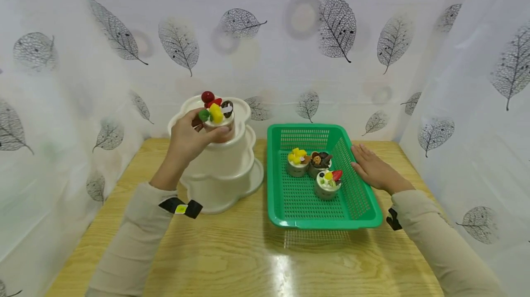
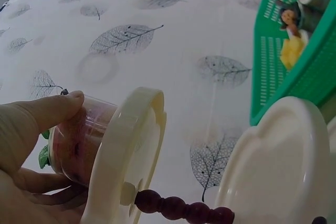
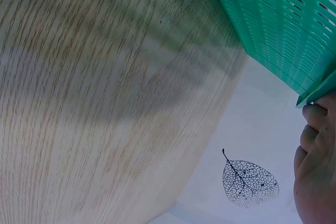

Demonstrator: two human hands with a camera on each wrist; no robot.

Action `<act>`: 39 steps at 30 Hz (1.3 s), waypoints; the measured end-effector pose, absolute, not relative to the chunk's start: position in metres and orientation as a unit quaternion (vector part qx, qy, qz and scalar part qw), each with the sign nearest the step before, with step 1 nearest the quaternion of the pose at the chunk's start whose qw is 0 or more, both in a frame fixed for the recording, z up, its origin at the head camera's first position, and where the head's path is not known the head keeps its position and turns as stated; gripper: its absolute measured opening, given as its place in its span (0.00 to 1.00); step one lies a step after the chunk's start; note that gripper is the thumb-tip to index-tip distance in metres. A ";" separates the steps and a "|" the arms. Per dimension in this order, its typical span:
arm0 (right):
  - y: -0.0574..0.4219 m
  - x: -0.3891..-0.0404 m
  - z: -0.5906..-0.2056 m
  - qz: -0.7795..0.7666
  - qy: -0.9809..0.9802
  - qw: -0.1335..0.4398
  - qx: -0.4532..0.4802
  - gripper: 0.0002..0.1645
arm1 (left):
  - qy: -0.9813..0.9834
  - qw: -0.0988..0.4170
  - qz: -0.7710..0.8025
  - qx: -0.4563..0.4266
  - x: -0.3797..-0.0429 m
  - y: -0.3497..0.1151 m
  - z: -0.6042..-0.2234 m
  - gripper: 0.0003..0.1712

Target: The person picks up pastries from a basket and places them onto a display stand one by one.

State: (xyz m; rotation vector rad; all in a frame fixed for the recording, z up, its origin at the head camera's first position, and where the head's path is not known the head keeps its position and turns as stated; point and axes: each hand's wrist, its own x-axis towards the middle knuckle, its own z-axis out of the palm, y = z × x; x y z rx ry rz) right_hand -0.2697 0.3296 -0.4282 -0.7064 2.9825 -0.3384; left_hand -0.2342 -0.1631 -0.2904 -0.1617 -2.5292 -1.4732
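Observation:
My left hand (image 1: 186, 139) grips a small clear dessert cup (image 2: 94, 129) at the top tier of a cream-coloured three-tier stand (image 1: 217, 165). White cream, a cherry, red and yellow fruit pieces, a green leaf and a dark round piece top the cup. In the left wrist view the cup's base is against or very near the tier; I cannot tell whether it bears on it. With fingers extended, my right hand (image 1: 377, 169) rests at the right rim of a green plastic basket (image 1: 319, 223). In the right wrist view its fingertips touch that rim.
Inside the basket stand three dessert cups: one with yellow fruit (image 1: 298, 161), one with chocolate toppings (image 1: 320, 162) and one with strawberry (image 1: 327, 186). Dark red beaded posts (image 2: 184, 211) join the stand's tiers. Behind the wooden table (image 1: 232, 251) hangs a leaf-print curtain (image 1: 265, 57).

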 end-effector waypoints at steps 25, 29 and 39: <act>0.331 -0.268 -0.433 -0.110 0.970 0.036 -0.216 0.39 | -0.870 0.163 -0.458 -0.076 -0.226 -0.157 -0.274 0.53; 0.330 -0.268 -0.433 -0.107 0.969 0.031 -0.219 0.39 | -0.862 0.180 -0.458 -0.118 -0.218 -0.148 -0.257 0.51; 0.328 -0.269 -0.426 -0.094 0.971 0.041 -0.218 0.38 | -0.836 0.155 -0.448 -0.278 -0.221 -0.082 -0.242 0.48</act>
